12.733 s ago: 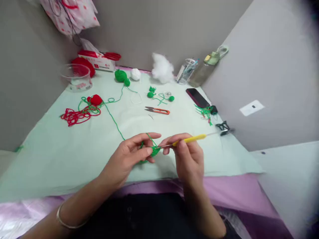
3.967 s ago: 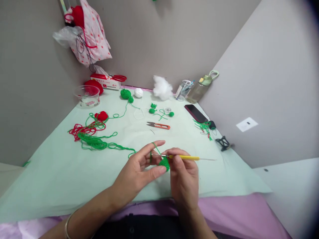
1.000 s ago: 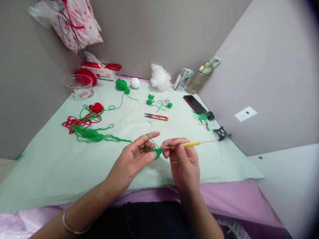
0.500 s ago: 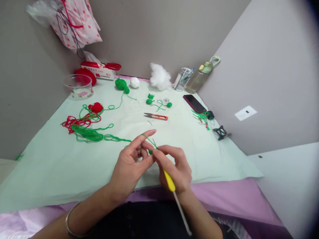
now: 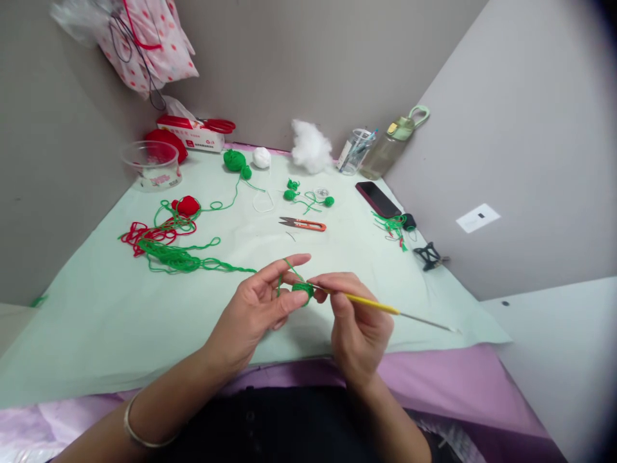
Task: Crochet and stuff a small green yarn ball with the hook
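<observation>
Between thumb and fingers, my left hand [image 5: 255, 302] pinches a small round green crochet piece [image 5: 303, 292]. A strand of green yarn [image 5: 290, 265] loops over its raised index finger. My right hand [image 5: 361, 315] grips a crochet hook [image 5: 371, 301] with a yellow handle, its rear metal end pointing right. The hook's front tip meets the top of the crochet piece; the exact stitch is too small to make out. From the left hand, green yarn runs left to a loose green heap [image 5: 173, 256].
Thread snips [image 5: 303, 224] lie beyond my hands. Behind them are small green crochet pieces [image 5: 290, 195] and white stuffing [image 5: 311, 146]. A phone [image 5: 377, 199], bottle [image 5: 395, 145] and black stand [image 5: 429, 256] are on the right. Red yarn [image 5: 186, 206] and a clear tub [image 5: 153, 167] sit left.
My right hand has shifted right and turned, swinging the hook from steeply slanted to nearly level. The green crochet piece now shows more fully in my left fingers.
</observation>
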